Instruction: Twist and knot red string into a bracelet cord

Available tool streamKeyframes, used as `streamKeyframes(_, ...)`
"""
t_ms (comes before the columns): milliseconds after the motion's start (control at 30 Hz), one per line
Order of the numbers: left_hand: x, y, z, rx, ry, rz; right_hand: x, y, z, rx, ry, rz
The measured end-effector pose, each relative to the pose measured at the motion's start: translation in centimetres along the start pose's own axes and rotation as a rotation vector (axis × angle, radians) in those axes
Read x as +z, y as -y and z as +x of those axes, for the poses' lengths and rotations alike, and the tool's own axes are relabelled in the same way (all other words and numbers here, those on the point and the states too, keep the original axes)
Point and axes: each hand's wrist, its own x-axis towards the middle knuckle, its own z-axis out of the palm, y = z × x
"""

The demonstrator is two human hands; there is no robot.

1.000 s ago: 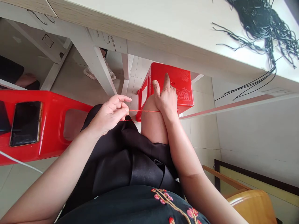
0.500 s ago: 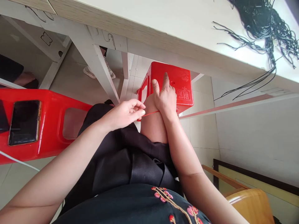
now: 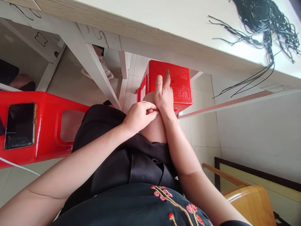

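My left hand (image 3: 140, 115) is closed in a pinch over my bare knee (image 3: 154, 130), its fingertips touching the thumb side of my right wrist. A little red shows at the fingertips: the red thread (image 3: 150, 110), mostly hidden by the fingers. Flat on the knee lies my right hand (image 3: 164, 95), with thumb and index finger stretched forward and apart. What lies under its palm is hidden. Just beyond the right hand stands a red plastic stool (image 3: 160, 70), its top printed with a pattern and characters.
A second red stool (image 3: 50, 125) at the left carries a dark phone (image 3: 20, 125). The tabletop (image 3: 164, 14) overhangs at the front, with a bundle of black cords (image 3: 261, 22) hanging partly over its edge. White table legs (image 3: 102, 75) and a wooden chair (image 3: 251, 204) flank me.
My left hand has moved right, up to my right wrist; the red thread stretched between them is now nearly hidden. My right thumb points more forward. The view has shifted slightly.
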Motion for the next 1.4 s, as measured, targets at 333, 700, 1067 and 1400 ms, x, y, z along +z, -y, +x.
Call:
streamKeyframes(333,0.5,-1.5,0.7,0.082,-0.033,0.227,0.5,-0.9,0.6,0.000,-0.024,0.142)
streamKeyframes(700,-2.3,-1.7,-1.0,-0.240,-0.122,-0.424,-5.4,0.1,-6.5,-0.270,0.105,0.649)
streamKeyframes(1067,-4.3,-3.3,-4.0,-0.171,-0.038,-0.332,-7.0,3.8,-9.1,-0.009,0.333,0.625)
streamKeyframes(1400,-4.0,-2.4,-5.0,-0.194,0.110,-0.355,-7.4,4.2,-9.6,0.040,0.409,0.534)
